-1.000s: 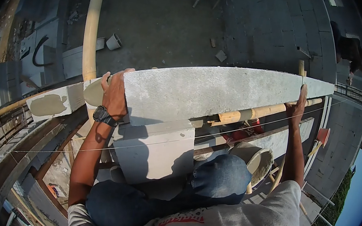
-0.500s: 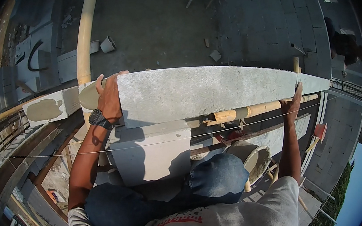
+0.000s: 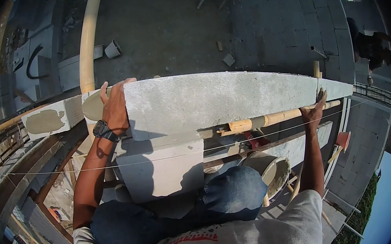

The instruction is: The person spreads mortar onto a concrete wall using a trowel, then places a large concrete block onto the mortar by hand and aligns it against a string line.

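A long pale grey concrete block [image 3: 217, 100] lies along the top of the wall. My left hand [image 3: 116, 108], with a dark watch on the wrist, is closed round its left end, fingers over the upper corner. At the far right end, my right hand [image 3: 312, 117] grips the same block near a vertical seam, its fingertips partly hidden. Wet mortar [image 3: 93, 106] covers the block end beside my left hand. Below the long block, a split bamboo pole [image 3: 278, 118] runs towards my right hand. A taut string [image 3: 167, 154] crosses in front of the wall.
A mortar bucket [image 3: 278, 175] stands by my knee [image 3: 236, 187]. A white block [image 3: 170, 170] sits before me. An upright bamboo pole [image 3: 90, 28] rises at left. Right of me is a red tool [image 3: 343, 140]. Another person [image 3: 376, 48] is at upper right. A drop opens beyond the wall.
The view has shifted slightly, moving the scene a little left. Both hands stay on the long block. The other person at upper right has moved an arm.
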The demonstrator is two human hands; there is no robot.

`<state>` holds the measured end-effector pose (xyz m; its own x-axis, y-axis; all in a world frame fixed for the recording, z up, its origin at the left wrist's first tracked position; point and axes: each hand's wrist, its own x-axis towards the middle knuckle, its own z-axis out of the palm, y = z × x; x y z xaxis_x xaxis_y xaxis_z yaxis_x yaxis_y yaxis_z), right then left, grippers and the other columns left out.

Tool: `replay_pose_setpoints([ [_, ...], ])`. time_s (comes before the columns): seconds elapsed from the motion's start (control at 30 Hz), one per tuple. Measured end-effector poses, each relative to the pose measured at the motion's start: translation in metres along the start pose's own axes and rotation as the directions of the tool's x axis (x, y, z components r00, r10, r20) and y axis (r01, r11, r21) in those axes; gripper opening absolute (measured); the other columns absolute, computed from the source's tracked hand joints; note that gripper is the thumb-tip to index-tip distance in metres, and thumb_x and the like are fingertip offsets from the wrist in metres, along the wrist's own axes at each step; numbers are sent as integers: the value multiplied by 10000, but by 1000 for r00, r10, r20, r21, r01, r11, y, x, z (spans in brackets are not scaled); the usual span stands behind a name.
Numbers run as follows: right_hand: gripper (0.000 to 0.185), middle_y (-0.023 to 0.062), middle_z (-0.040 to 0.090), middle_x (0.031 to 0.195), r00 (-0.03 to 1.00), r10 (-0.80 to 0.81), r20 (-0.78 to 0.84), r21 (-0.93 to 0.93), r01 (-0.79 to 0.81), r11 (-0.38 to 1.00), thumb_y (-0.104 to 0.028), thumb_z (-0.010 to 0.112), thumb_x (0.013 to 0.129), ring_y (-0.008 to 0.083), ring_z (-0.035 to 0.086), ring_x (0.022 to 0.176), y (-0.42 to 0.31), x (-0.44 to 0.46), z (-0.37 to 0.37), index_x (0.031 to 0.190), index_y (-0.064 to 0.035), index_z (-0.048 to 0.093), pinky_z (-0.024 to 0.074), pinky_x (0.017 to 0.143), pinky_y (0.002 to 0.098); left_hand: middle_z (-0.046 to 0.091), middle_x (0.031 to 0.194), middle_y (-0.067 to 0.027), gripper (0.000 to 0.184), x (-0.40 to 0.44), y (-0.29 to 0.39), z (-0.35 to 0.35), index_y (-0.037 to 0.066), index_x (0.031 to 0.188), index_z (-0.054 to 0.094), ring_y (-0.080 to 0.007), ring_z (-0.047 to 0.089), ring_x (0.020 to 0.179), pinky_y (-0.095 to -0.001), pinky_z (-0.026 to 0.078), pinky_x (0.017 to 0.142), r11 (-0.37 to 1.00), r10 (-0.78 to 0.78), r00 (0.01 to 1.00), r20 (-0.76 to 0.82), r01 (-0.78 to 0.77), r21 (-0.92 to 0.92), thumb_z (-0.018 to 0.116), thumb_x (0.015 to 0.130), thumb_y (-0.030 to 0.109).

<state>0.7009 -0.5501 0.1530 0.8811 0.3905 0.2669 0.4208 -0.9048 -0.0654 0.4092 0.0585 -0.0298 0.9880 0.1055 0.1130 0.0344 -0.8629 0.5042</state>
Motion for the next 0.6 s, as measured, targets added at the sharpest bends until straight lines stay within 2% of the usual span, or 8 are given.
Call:
replay_pose_setpoints([
  [0.13,1226,305,346,1671,996,10,91,159,-25,987,-30,845,716,422,353,1564,2,5,-14,1671,9,77,363,1259,430,599,1435,-72,622,1,2,-1,120,1487,483,-253,526,1390,-616,119,1246,1000,-17,1000,16,17,4,717,936,292],
  [0.23,1158,297,332,1683,985,30,170,151,-56,987,13,799,753,411,340,1574,10,9,-21,1670,15,93,334,1273,424,597,1435,-71,626,0,1,0,120,1487,482,-252,524,1391,-613,115,1251,1000,-6,1000,4,6,0,719,934,295],
  [0.43,913,279,384,1664,990,-6,142,78,-5,997,46,682,856,373,388,1558,41,11,-20,1646,44,224,325,1277,412,594,1440,-72,603,1,3,-2,119,1478,478,-251,525,1391,-620,109,1251,1000,-8,1000,5,8,3,709,953,305],
  [0.53,862,227,432,1653,989,-38,142,19,35,999,-47,737,894,338,428,1539,52,12,-21,1635,29,302,349,1260,398,597,1435,-69,580,1,3,-5,119,1473,479,-250,529,1389,-622,105,1251,1000,2,1000,-4,-2,-8,697,967,302],
  [0.6,850,226,437,1649,989,-53,141,65,44,997,-56,736,900,333,430,1538,53,12,-22,1632,29,312,346,1261,396,600,1432,-67,571,2,4,-5,119,1470,479,-250,531,1386,-622,103,1252,1000,6,1000,-15,-6,-18,693,972,297],
])
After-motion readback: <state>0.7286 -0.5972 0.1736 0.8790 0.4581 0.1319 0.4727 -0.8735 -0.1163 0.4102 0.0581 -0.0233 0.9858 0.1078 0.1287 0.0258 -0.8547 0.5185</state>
